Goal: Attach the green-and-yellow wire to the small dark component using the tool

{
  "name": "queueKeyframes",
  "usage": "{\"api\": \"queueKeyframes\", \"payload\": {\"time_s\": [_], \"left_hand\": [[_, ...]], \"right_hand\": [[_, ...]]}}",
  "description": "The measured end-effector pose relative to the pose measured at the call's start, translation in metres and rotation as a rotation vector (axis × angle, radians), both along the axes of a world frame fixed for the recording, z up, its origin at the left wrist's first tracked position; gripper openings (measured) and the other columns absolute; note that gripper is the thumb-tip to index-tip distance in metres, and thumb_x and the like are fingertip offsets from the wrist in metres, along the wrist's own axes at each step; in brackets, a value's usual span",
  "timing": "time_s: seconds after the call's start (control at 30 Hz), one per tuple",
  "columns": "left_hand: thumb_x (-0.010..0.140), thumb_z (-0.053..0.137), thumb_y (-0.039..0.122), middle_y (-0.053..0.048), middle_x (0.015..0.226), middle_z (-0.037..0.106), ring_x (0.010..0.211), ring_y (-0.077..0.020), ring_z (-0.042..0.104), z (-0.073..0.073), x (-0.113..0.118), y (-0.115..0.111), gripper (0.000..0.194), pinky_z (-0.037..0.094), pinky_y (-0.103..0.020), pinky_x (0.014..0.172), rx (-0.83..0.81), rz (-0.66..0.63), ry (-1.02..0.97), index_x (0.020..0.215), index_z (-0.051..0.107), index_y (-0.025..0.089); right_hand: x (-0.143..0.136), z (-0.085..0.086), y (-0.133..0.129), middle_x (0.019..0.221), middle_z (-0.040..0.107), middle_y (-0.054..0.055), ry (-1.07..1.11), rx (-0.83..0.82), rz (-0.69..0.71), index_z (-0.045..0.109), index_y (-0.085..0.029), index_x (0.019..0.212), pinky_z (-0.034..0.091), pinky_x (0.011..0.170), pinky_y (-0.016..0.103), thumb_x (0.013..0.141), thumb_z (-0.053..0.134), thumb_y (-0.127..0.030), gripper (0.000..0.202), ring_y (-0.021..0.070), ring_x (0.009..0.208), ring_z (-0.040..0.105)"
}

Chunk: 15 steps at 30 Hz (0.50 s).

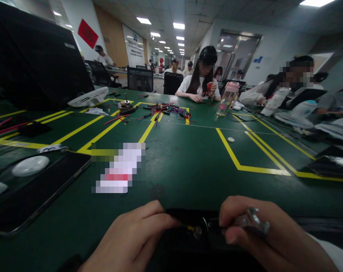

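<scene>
"Ceiling lights line an open office above a green tabletop (177, 173) marked with yellow tape (228, 151). What stands at far left?"

"A large black screen-like panel (38, 56), cut off by the frame, looms behind a white rounded device (31, 165) and a dark flat slab (35, 192), both near the table's left side."

"And next to those?"

"A white fan (87, 97) lies by the panel; further right, a pale sheet (120, 170) is pixelated, its print unreadable. Beyond it sits a tangle of red, blue and black wires (165, 109), too knotted to separate."

"The wearer's left hand (134, 238)?"

"Bent at the near edge, its fingertips hidden against a dark object (205, 249). Whether it grips cannot be told."

"That object?"

"Between the hands, its outline lost in shadow, its lower part cut off. A small round metal piece (197, 231) shows, blurred."

"Across the table?"

"A person in white (201, 75), face pixelated, holds something orange, with a pink-lidded bottle (228, 100) to the right. A small white disc (230, 139) lies nearer."

"The right hand (273, 230)?"

"Closed on a silvery metal tool (252, 221), right of the dark object; fingers cover part of it. Farther right, a second person (290, 79) is pixelated too."
</scene>
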<state>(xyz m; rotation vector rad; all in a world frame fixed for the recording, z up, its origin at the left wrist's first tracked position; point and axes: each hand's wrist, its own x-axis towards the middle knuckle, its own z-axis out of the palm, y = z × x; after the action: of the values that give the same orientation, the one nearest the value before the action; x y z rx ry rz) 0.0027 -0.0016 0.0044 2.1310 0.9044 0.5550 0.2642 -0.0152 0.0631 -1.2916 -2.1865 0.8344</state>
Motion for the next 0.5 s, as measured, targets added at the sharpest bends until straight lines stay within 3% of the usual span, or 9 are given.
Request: {"api": "queueKeyframes", "payload": {"time_s": [0.2, 0.5], "left_hand": [[0.094, 0.037, 0.003, 0.008, 0.116, 0.058, 0.104, -0.0093, 0.057, 0.001, 0.0, -0.001, 0.048, 0.043, -0.016, 0.087, -0.001, -0.002, 0.023, 0.12, 0.054, 0.039], [0.094, 0.037, 0.004, 0.006, 0.115, 0.057, 0.107, -0.0101, 0.056, 0.0, 0.0, 0.001, 0.049, 0.043, -0.017, 0.09, 0.002, -0.006, 0.023, 0.124, 0.052, 0.039]], "right_hand": [[-0.004, -0.005, -0.003, 0.067, 0.062, -0.003, -0.069, -0.097, -0.024, 0.06, -0.024, 0.075, 0.045, 0.05, 0.021, 0.09, 0.055, -0.047, 0.028, 0.0148, 0.057, 0.058], [-0.011, -0.002, -0.001, 0.074, 0.067, 0.002, -0.09, 0.032, 0.044, 0.059, -0.022, 0.074, 0.048, 0.053, 0.022, 0.09, 0.049, -0.02, 0.019, 0.0181, 0.069, 0.063]]}}
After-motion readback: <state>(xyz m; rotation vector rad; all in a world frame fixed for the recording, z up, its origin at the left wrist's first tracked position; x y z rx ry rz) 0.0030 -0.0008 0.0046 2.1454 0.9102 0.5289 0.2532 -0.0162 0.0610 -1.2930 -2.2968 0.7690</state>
